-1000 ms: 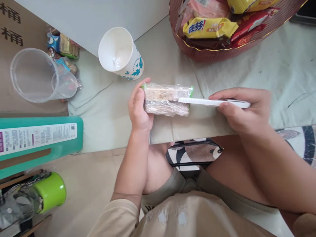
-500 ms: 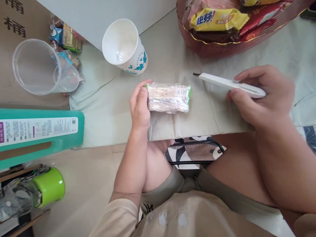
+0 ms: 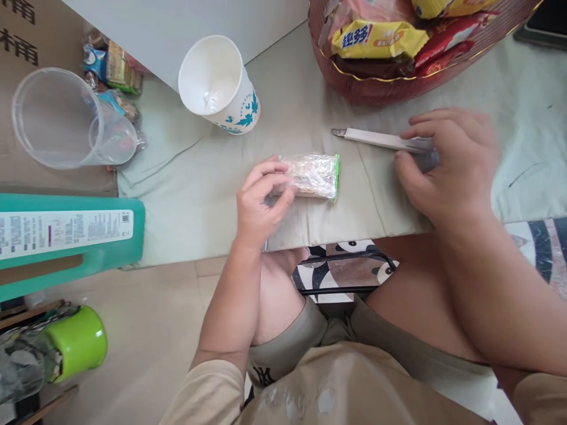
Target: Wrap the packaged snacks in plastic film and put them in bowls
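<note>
A clear-wrapped pack of biscuits (image 3: 312, 176) with a green end lies on the cloth near the table's front edge. My left hand (image 3: 261, 200) grips its left end, with the fingers over the top and the thumb at the near side. To the right, a slim white utility knife (image 3: 374, 138) with a metal tip lies low over the cloth, its tip pointing left. My right hand (image 3: 452, 159) has the knife's right end between thumb and fingers; part of the handle is hidden by the hand.
A white paper cup (image 3: 243, 112) stands behind the pack. A red bowl (image 3: 354, 85) of packaged snacks sits at the back right, near a dark device (image 3: 544, 23). On the left are a clear plastic cup (image 3: 57, 118), small snack packs (image 3: 124, 68) and a green jug (image 3: 133, 203).
My right hand has moved left and lowered the knife toward the cloth. My left hand's fingers have shifted from the pack's end onto its top. The view has shifted slightly.
</note>
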A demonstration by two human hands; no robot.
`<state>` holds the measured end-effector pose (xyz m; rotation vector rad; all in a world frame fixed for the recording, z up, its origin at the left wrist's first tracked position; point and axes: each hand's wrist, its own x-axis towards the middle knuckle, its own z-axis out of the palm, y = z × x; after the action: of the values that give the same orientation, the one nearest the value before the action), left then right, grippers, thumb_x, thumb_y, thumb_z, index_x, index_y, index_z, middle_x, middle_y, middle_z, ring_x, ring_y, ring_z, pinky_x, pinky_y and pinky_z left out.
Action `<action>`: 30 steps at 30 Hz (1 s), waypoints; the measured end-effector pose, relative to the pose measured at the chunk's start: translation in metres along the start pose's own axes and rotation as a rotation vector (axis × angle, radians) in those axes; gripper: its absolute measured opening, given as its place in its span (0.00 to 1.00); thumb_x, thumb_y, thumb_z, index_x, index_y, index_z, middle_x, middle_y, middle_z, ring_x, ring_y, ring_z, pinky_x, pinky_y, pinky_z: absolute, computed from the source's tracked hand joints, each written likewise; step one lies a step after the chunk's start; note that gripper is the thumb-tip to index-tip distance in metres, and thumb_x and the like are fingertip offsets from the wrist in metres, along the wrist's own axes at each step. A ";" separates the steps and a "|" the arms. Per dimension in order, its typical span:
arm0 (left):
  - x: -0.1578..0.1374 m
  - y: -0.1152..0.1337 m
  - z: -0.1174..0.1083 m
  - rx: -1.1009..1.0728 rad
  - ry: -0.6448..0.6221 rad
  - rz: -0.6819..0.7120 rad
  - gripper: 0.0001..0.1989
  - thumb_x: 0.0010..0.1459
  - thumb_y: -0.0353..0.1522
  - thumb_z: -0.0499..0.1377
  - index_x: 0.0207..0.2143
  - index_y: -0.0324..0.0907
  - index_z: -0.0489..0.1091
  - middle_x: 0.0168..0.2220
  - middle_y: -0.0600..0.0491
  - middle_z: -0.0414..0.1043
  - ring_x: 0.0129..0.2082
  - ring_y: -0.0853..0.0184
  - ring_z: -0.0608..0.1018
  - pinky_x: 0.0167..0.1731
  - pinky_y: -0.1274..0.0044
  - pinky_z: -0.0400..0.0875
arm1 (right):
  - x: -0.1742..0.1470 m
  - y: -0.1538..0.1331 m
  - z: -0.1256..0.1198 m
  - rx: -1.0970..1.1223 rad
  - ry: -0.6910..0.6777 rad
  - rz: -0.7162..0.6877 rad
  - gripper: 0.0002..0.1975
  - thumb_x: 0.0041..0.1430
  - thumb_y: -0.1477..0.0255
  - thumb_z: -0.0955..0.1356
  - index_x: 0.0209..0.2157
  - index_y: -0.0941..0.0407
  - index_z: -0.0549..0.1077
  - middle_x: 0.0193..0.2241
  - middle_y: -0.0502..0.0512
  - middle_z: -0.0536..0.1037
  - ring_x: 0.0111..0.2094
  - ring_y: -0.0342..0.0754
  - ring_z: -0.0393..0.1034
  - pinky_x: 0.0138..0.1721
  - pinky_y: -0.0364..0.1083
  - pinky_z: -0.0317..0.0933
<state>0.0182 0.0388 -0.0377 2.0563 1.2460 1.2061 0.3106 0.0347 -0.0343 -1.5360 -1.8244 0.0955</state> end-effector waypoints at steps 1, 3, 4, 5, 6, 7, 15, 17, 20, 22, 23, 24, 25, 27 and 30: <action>0.001 0.001 0.000 -0.085 0.058 -0.070 0.09 0.66 0.40 0.62 0.35 0.46 0.76 0.39 0.52 0.79 0.46 0.62 0.83 0.60 0.60 0.77 | -0.002 -0.005 0.000 0.033 0.002 -0.031 0.08 0.63 0.75 0.68 0.42 0.53 0.77 0.46 0.62 0.85 0.52 0.57 0.79 0.57 0.59 0.68; 0.004 0.001 0.000 -0.270 0.191 -0.226 0.10 0.66 0.42 0.62 0.34 0.47 0.73 0.34 0.54 0.77 0.39 0.64 0.83 0.54 0.62 0.80 | -0.006 -0.018 0.003 0.134 -0.020 -0.122 0.08 0.64 0.72 0.69 0.45 0.53 0.76 0.46 0.62 0.85 0.50 0.56 0.80 0.55 0.57 0.70; 0.006 0.001 -0.001 -0.353 0.250 -0.306 0.10 0.65 0.43 0.62 0.35 0.47 0.71 0.32 0.55 0.76 0.37 0.65 0.82 0.50 0.64 0.81 | -0.009 -0.026 0.006 0.188 -0.053 -0.169 0.11 0.64 0.70 0.70 0.47 0.54 0.76 0.48 0.63 0.84 0.51 0.57 0.79 0.54 0.56 0.70; 0.008 0.001 -0.002 -0.423 0.294 -0.383 0.11 0.62 0.43 0.64 0.36 0.48 0.69 0.31 0.56 0.74 0.35 0.65 0.82 0.46 0.66 0.81 | -0.012 -0.033 0.010 0.228 -0.095 -0.203 0.15 0.64 0.67 0.70 0.50 0.55 0.75 0.50 0.63 0.84 0.52 0.58 0.79 0.53 0.57 0.70; 0.009 0.001 -0.003 -0.481 0.322 -0.451 0.12 0.60 0.43 0.65 0.37 0.49 0.67 0.30 0.57 0.72 0.33 0.66 0.81 0.42 0.68 0.81 | -0.014 -0.041 0.014 0.246 -0.131 -0.217 0.17 0.63 0.66 0.71 0.53 0.56 0.74 0.51 0.64 0.83 0.53 0.59 0.78 0.53 0.57 0.70; 0.011 0.000 -0.005 -0.527 0.345 -0.507 0.14 0.57 0.41 0.67 0.38 0.49 0.66 0.29 0.59 0.71 0.32 0.66 0.80 0.39 0.70 0.80 | -0.015 -0.047 0.018 0.242 -0.156 -0.209 0.18 0.63 0.66 0.70 0.53 0.56 0.74 0.50 0.63 0.83 0.52 0.60 0.78 0.51 0.58 0.70; 0.012 -0.006 -0.025 -0.618 0.570 -0.702 0.20 0.37 0.24 0.62 0.34 0.46 0.63 0.22 0.64 0.61 0.19 0.75 0.65 0.19 0.81 0.59 | -0.010 -0.049 0.021 0.366 -0.189 0.141 0.03 0.60 0.74 0.68 0.33 0.51 0.70 0.30 0.52 0.76 0.32 0.48 0.71 0.36 0.49 0.67; 0.011 -0.006 -0.029 -0.586 0.582 -0.707 0.20 0.34 0.23 0.59 0.34 0.45 0.65 0.22 0.63 0.61 0.18 0.75 0.64 0.18 0.81 0.57 | -0.011 -0.042 0.022 0.452 -0.142 0.263 0.08 0.55 0.76 0.68 0.37 0.51 0.70 0.30 0.50 0.72 0.28 0.45 0.68 0.31 0.46 0.65; 0.009 -0.009 -0.033 -0.507 0.549 -0.689 0.18 0.34 0.22 0.57 0.32 0.44 0.66 0.21 0.63 0.57 0.16 0.75 0.63 0.18 0.81 0.55 | -0.015 -0.034 0.023 0.489 -0.129 0.347 0.20 0.51 0.77 0.67 0.48 0.50 0.70 0.36 0.51 0.71 0.26 0.42 0.64 0.29 0.45 0.63; 0.008 -0.013 -0.035 -0.457 0.498 -0.677 0.12 0.39 0.25 0.58 0.30 0.43 0.68 0.22 0.61 0.58 0.16 0.76 0.60 0.16 0.80 0.51 | -0.017 -0.032 0.022 0.421 -0.116 0.296 0.29 0.51 0.76 0.67 0.56 0.49 0.68 0.44 0.55 0.70 0.30 0.44 0.67 0.32 0.48 0.67; 0.006 -0.017 -0.037 -0.431 0.454 -0.667 0.08 0.43 0.28 0.60 0.30 0.43 0.69 0.25 0.59 0.60 0.16 0.76 0.59 0.16 0.79 0.49 | -0.018 -0.033 0.021 0.377 -0.110 0.237 0.32 0.51 0.75 0.67 0.60 0.49 0.67 0.48 0.58 0.70 0.35 0.47 0.70 0.36 0.50 0.69; 0.005 -0.020 -0.038 -0.391 0.393 -0.646 0.06 0.48 0.32 0.61 0.32 0.42 0.71 0.28 0.56 0.64 0.17 0.76 0.60 0.16 0.79 0.51 | -0.017 -0.034 0.019 0.329 -0.108 0.168 0.33 0.52 0.74 0.67 0.62 0.49 0.67 0.52 0.61 0.69 0.43 0.53 0.72 0.40 0.54 0.71; 0.002 -0.024 -0.039 -0.334 0.319 -0.610 0.09 0.52 0.37 0.61 0.35 0.43 0.74 0.33 0.53 0.69 0.19 0.75 0.63 0.17 0.79 0.55 | -0.017 -0.036 0.016 0.281 -0.117 0.100 0.33 0.53 0.72 0.67 0.62 0.50 0.68 0.56 0.63 0.68 0.51 0.58 0.72 0.45 0.57 0.71; -0.003 -0.031 -0.041 -0.174 0.163 -0.496 0.20 0.55 0.46 0.65 0.45 0.46 0.77 0.46 0.49 0.73 0.27 0.73 0.71 0.25 0.78 0.68 | -0.015 -0.041 0.011 0.177 -0.158 0.010 0.25 0.57 0.68 0.68 0.57 0.50 0.73 0.60 0.65 0.67 0.62 0.66 0.66 0.52 0.63 0.70; -0.012 -0.035 -0.044 0.071 0.017 -0.319 0.26 0.50 0.51 0.70 0.47 0.47 0.79 0.59 0.44 0.67 0.41 0.63 0.78 0.42 0.69 0.79 | -0.011 -0.048 0.003 0.012 -0.205 -0.007 0.09 0.62 0.66 0.68 0.42 0.48 0.79 0.60 0.63 0.71 0.64 0.69 0.65 0.56 0.69 0.65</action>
<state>-0.0388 0.0430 -0.0460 1.8089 1.5734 1.0450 0.2693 0.0123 -0.0181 -1.5592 -1.9838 0.2687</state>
